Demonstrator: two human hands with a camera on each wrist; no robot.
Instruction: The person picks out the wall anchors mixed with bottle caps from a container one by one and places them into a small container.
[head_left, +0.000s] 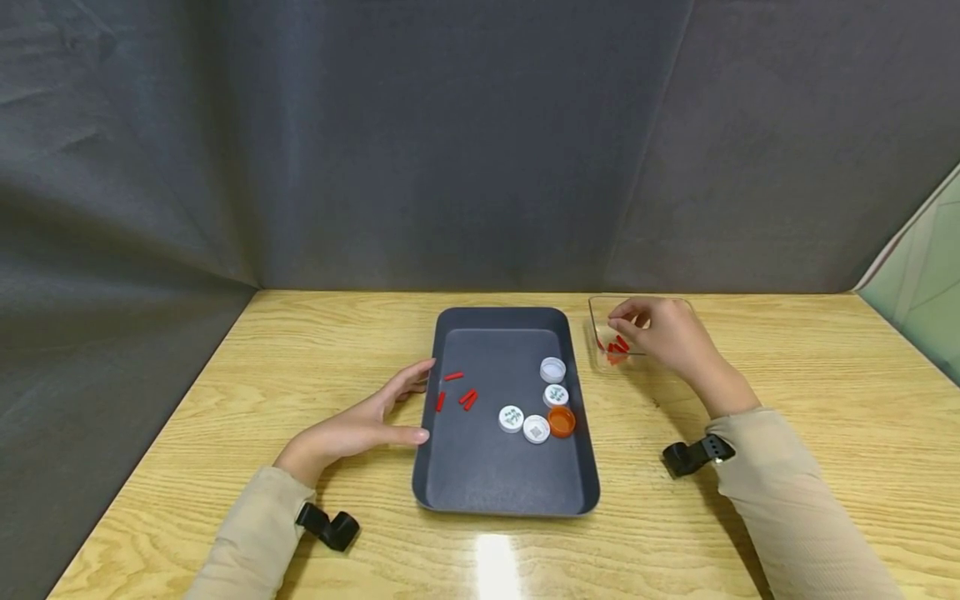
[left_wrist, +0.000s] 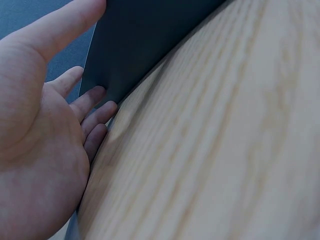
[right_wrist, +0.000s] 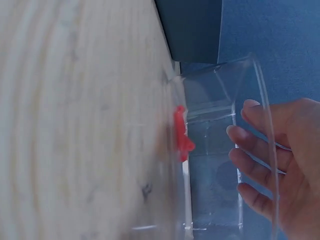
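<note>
Right hand: over the clear container, thumb and fingers loosely bent with gaps between; nothing seen held
Container pieces: red, bunched at the bottom of the container, below the right fingertips; too overlapped to read each long axis
Left hand: spread, touching the left edge of the tray, thumb nearer the front left corner than the fingers
Tray pieces: four, red, near that left edge; one lies crosswise, one roughly front to back, two slant side by side
Nearer hand: right to the container pieces, left to the tray pieces
Caps: four white caps, one orange cap, tray's right half
Container position: on the bench, just beside the tray's back right corner
</note>
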